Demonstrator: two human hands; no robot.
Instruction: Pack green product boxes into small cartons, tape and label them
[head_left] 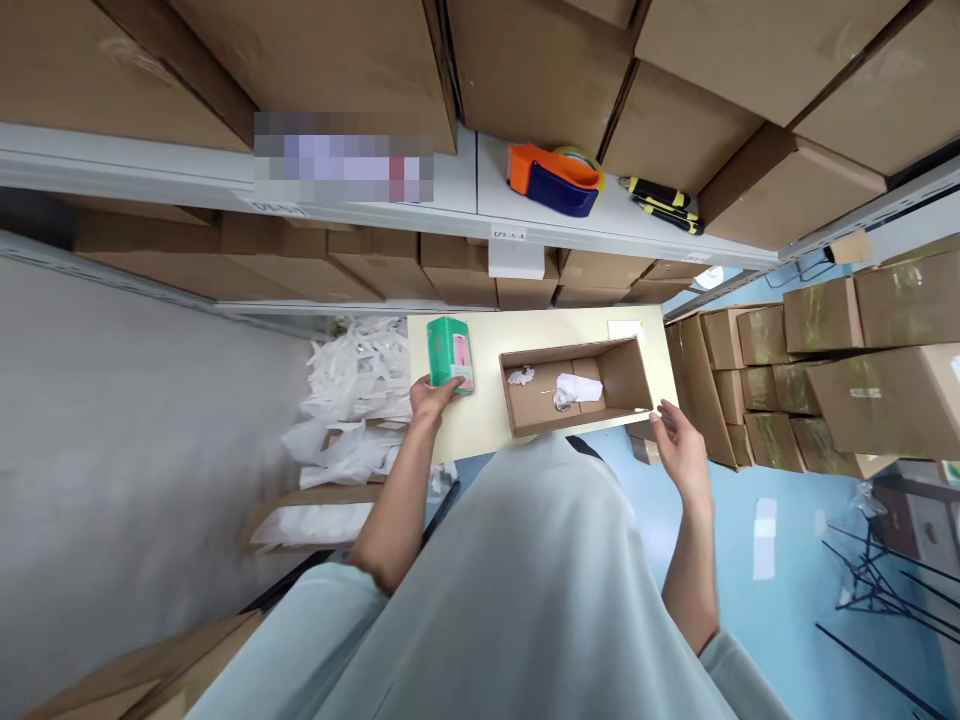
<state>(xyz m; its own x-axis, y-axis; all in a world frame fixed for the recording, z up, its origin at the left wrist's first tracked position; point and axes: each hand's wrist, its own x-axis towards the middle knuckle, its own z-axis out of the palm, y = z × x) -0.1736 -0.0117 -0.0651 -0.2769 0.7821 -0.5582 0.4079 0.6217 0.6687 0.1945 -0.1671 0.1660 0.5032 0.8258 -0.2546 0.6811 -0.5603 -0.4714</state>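
Observation:
A small green box (445, 350) with a pink picture on its side sits at the left end of the pale tabletop (480, 335). My left hand (433, 398) grips its lower edge, thumb on the near face and the other fingers partly hidden. To the right lies an open cardboard box (615, 378) with crumpled white paper (577, 390) and a smaller paper wad (520, 375) inside. My right hand (681, 448) is beside that box's near right corner, fingers loosely bent and apart, with nothing visible in it.
Above the table, a shelf (457, 190) carries cartons, an orange and blue tape dispenser (556, 180) and yellow-black cutters (664, 200). White paper scraps (352, 375) are heaped at left. Stacked cartons (772, 360) stand at right, and a black metal frame (870, 575) on the blue floor.

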